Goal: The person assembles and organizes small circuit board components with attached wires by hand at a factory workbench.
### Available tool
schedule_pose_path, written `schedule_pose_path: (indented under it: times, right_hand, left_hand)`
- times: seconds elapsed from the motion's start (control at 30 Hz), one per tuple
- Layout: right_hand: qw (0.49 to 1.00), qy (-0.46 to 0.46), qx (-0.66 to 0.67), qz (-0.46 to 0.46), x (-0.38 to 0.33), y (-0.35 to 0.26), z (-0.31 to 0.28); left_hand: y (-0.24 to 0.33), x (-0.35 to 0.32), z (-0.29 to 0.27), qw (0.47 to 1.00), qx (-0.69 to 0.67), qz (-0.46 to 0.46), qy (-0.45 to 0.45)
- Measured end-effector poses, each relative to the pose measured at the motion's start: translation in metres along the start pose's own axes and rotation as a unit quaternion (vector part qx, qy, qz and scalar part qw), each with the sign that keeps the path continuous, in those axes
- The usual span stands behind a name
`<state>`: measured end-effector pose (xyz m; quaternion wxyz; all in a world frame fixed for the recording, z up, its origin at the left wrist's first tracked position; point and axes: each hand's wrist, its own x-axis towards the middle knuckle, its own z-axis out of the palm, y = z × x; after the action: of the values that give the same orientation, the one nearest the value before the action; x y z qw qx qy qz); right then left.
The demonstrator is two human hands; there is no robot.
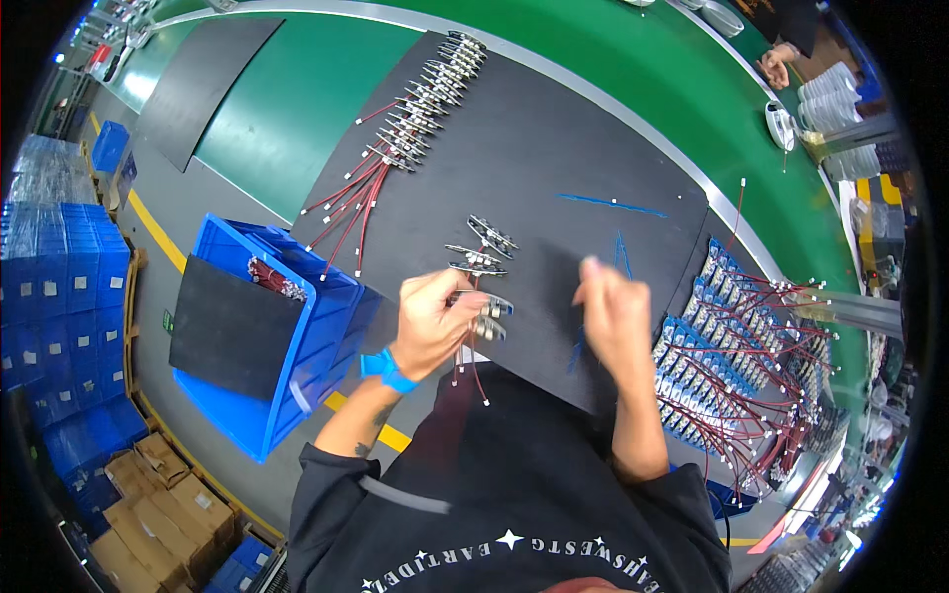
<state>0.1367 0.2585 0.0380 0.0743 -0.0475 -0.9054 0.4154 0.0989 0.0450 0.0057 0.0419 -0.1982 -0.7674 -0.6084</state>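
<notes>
Two hands over the black mat (573,148), and the left hand (430,318) has small boards (491,329) gripped at the mat's near edge, red wires (478,381) dangling below! The right hand (613,306) hovers above the mat's near right part, fingers curled; can't tell whether it grips anything. Loose boards (478,259) lie just beyond the left hand, a long row of boards (425,111) fills the mat's far left, blue strips (613,205) its right, and a blue bin (326,336) stands left of it.
</notes>
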Motion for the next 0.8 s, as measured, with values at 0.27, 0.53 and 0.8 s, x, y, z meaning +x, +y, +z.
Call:
schedule_pose_path:
  times: [0.27, 0.53, 0.8]
  right_hand:
    - [0.995, 0.086, 0.001, -0.055, 0.019, 0.000, 0.003]
    - [0.981, -0.118, 0.053, -0.146, 0.030, -0.027, 0.034]
    - [0.961, -0.128, -0.018, -0.243, 0.026, -0.014, 0.048]
  left_hand:
    - [-0.020, 0.020, -0.009, 0.907, 0.328, 0.264, -0.030]
    - [-0.028, 0.016, -0.018, 0.922, 0.293, 0.252, -0.027]
    - [-0.022, 0.003, -0.029, 0.935, 0.303, 0.185, 0.029]
